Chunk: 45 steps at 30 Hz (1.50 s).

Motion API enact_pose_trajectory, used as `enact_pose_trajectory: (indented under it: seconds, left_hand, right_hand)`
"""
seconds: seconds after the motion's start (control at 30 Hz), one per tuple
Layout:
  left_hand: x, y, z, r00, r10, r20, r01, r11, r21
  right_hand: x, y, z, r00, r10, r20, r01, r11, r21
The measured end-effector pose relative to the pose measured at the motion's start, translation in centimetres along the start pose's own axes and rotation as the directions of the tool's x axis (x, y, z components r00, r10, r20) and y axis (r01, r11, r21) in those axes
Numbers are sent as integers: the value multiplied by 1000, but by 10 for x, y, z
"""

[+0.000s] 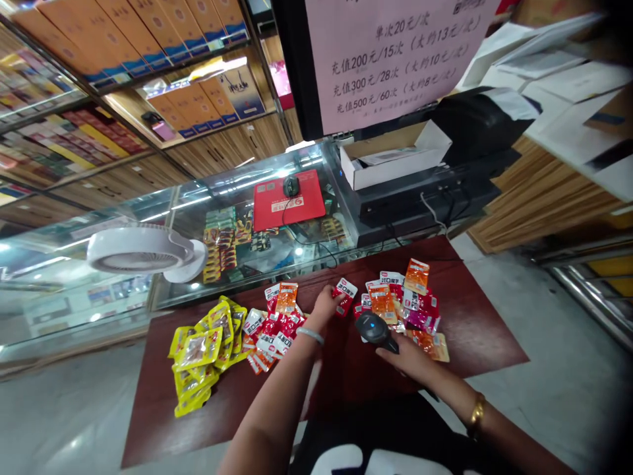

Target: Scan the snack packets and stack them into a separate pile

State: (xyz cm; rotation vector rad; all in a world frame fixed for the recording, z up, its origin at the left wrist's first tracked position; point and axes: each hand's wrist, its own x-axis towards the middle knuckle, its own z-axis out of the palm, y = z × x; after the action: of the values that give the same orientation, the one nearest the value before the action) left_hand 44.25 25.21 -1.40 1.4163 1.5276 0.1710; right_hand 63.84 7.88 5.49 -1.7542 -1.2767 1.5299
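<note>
My left hand [326,305] is closed on the edge of a red and white snack packet [345,296] over the middle of the dark red table [341,369]. My right hand [408,356] grips a black barcode scanner [376,330] by its handle, its head pointing toward the packets. Beyond the scanner lies a pile of red, orange and purple snack packets [383,300]. A second pile of red and orange packets [277,326] is left of my left hand. Farther left, yellow snack packets [205,349] are heaped together.
Behind the table stands a glass display counter [232,178] with a red mouse pad [267,204], a computer mouse [291,186] and a white fan [143,247]. A white open box [376,173] sits below a monitor covered by a pink price sheet [395,59]. Shelves hold boxed goods [133,33].
</note>
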Motion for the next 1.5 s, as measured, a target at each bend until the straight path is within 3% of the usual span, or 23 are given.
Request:
enact_pose_trajectory:
  seconds: [0.1,0.27,0.37,0.5,0.57,0.63,0.67,0.73,0.8,0.9,1.0,1.07,1.2,1.3,1.4,1.5]
  left_hand:
    - [-13,-17,-2,998,-41,-38,33,984,-177]
    - [-33,-27,-6,993,-43,-114,15,972,-234]
    - [-51,-33,-24,987,-24,-162,-12,975,-220]
    - [-83,-52,-70,952,7,-305,15,997,70]
    - [-95,-59,-90,891,37,-453,114,947,301]
    - [-99,-58,-96,816,143,-560,166,870,464]
    - [-98,-54,-93,805,186,-563,158,848,506]
    - [-88,-38,-71,857,227,-462,58,850,524]
    - [-74,-16,-33,931,248,-269,-94,872,480]
    - [-55,17,31,965,252,-68,-197,875,442]
    - [-42,40,81,975,187,-122,-102,859,502]
    - [-37,51,99,972,160,-171,-45,843,535]
    - [-29,61,105,977,141,-158,-31,832,553]
    - [-24,53,93,986,103,-132,-34,894,447]
    - [-24,33,79,993,0,-117,17,990,142]
    - [-29,10,71,993,-63,-103,31,958,-285]
  right_hand:
    - [3,-8,9,997,-27,67,25,999,27]
    - [8,-22,23,987,-84,137,78,996,44]
    - [7,-24,26,983,-95,154,91,995,38]
    - [2,-13,24,981,-109,158,105,994,32]
    - [-3,-4,20,986,-93,137,90,996,26]
    - [-8,6,16,992,-65,109,62,998,28]
    - [-11,10,14,994,-50,93,47,998,30]
    - [-17,19,9,998,-17,58,15,999,33]
    - [-22,27,4,1000,15,24,-16,999,33]
    - [-28,38,-4,999,49,-22,-48,998,40]
    - [-34,44,-9,995,78,-69,-75,996,53]
    - [-39,45,-12,990,98,-97,-93,994,57]
    - [-46,41,-13,979,153,-136,-144,987,72]
    - [-49,39,-13,974,168,-151,-158,985,75]
    - [-47,39,-14,980,141,-141,-132,989,71]
    - [-41,38,-12,986,119,-113,-112,991,73]
